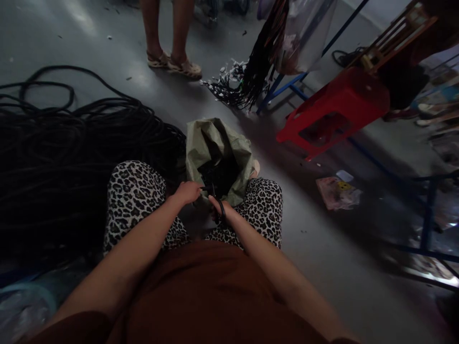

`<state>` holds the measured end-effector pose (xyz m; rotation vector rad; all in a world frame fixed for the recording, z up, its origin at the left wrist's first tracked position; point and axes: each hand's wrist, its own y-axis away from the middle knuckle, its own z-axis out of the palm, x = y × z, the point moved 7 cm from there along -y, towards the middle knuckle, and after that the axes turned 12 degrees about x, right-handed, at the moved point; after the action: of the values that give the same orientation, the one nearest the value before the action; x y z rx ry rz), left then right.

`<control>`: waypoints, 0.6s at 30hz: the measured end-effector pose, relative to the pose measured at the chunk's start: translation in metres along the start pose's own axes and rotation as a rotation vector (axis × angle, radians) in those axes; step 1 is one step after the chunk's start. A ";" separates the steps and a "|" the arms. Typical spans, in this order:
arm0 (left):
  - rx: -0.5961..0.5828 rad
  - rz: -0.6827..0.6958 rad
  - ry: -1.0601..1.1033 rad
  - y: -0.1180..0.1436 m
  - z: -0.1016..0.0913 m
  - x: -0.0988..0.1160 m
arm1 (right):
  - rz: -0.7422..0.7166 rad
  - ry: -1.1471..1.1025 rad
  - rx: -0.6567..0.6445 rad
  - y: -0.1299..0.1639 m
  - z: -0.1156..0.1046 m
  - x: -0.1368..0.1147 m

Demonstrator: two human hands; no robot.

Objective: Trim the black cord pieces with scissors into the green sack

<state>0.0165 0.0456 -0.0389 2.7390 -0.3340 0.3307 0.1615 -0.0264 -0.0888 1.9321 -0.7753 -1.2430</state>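
A crinkled green woven sack (215, 143) stands open between the knees on the smooth grey floor (322, 239), dark tangled stuff inside. The left hand (187, 192) pinches its rim; the right hand (218, 208) seems closed on a thin black cord (222, 210), though it is dim. A heap of matte black cable (71, 157) lies left

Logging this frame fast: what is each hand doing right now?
Left hand: closed at the rim of the green sack, gripping something dark; what exactly cannot be told.
Right hand: at the sack mouth among black cable; grip cannot be told.
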 end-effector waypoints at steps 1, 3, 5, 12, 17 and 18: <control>-0.005 0.008 0.001 0.000 0.000 0.000 | 0.008 -0.002 -0.005 0.000 0.000 0.000; -0.003 0.024 0.002 0.000 0.000 0.001 | 0.011 -0.002 -0.013 0.001 0.001 -0.001; 0.004 0.028 0.008 0.000 0.001 0.001 | 0.006 -0.004 -0.006 0.001 0.000 -0.002; 0.016 0.023 0.020 -0.002 0.004 -0.001 | -0.020 -0.002 0.028 0.006 -0.003 -0.009; 0.065 -0.008 -0.014 -0.002 0.002 -0.010 | -0.012 -0.019 0.071 0.014 -0.010 -0.017; 0.066 -0.013 -0.022 -0.002 0.001 -0.011 | -0.010 -0.027 0.078 0.014 -0.011 -0.018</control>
<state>0.0065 0.0493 -0.0438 2.8102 -0.3169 0.3140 0.1638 -0.0183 -0.0650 1.9877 -0.8403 -1.2637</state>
